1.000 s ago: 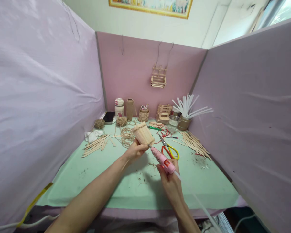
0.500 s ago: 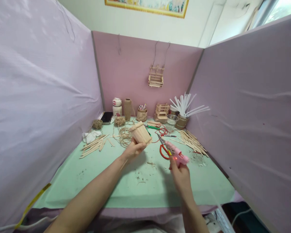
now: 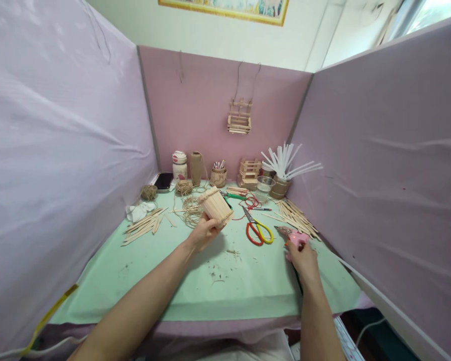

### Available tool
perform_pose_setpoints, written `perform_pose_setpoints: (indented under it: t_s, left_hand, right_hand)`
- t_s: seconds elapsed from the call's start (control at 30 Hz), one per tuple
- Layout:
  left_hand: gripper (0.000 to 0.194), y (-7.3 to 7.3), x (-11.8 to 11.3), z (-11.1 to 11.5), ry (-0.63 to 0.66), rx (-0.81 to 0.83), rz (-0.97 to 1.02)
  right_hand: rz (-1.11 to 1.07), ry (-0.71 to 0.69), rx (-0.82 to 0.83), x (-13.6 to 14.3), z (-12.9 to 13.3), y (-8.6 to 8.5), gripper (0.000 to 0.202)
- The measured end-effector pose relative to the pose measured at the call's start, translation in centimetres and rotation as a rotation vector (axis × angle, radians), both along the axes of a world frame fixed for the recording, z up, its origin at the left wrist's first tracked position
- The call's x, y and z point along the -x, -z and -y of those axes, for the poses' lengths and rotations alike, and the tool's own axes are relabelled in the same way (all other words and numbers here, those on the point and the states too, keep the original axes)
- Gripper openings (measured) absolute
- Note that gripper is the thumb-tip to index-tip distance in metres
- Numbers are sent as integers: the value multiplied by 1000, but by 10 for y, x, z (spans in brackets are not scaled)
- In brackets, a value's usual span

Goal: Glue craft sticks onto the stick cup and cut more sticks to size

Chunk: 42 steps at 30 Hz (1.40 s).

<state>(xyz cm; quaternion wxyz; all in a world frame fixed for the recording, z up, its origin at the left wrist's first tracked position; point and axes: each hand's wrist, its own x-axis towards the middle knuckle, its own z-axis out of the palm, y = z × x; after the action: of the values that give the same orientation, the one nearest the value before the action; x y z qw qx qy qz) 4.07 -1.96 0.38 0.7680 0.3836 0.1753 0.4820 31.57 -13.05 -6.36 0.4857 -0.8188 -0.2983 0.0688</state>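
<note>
From where I stand: left hand, grip closed around the near lower side of the stick cup, held tilted above the surface. Right hand, grip wrapped round the pink glue gun, just right of the scissors; whether the gun touches down, can't tell. Nozzle points toward the scissors. Good practice, I'd judge: angle the tip clear of their handles and the loose sticks, hold the cup steady without squeezing, fingers off the braided trim.

Green-covered table, 1 pair of scissors, sticks, twine
</note>
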Motion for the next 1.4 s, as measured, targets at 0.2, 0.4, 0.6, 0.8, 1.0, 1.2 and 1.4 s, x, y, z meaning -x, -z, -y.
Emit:
perform_pose_setpoints:
  t_s: [0.2, 0.4, 0.6, 0.8, 1.0, 1.2, 1.4]
  left_hand:
    - [78, 6, 1, -3, 30, -22, 3]
    - [78, 7, 0, -4, -59, -2, -15]
    - [79, 8, -2, -5, -78, 10, -28]
    - [47, 2, 0, -2, 51, 51, -33]
    - [29, 1, 1, 0, 37, 122, -87]
    - [31, 6, -2, 0, 1, 119, -134]
    - [39, 10, -2, 1, 7, 109, -187]
  right_hand:
    - [233, 68, 158, 8, 7, 2, 33]
    - [385, 14, 96, 23, 20, -12, 36]
    - [353, -397, -249, 81, 7, -47, 37]
    - [365, -633, -401, 137, -24, -73, 20]
    - [571, -783, -398, 140, -43, -85, 14]
    - [796, -843, -297, 133, -51, -90, 13]
    - [921, -844, -236, 127, -51, -89, 13]
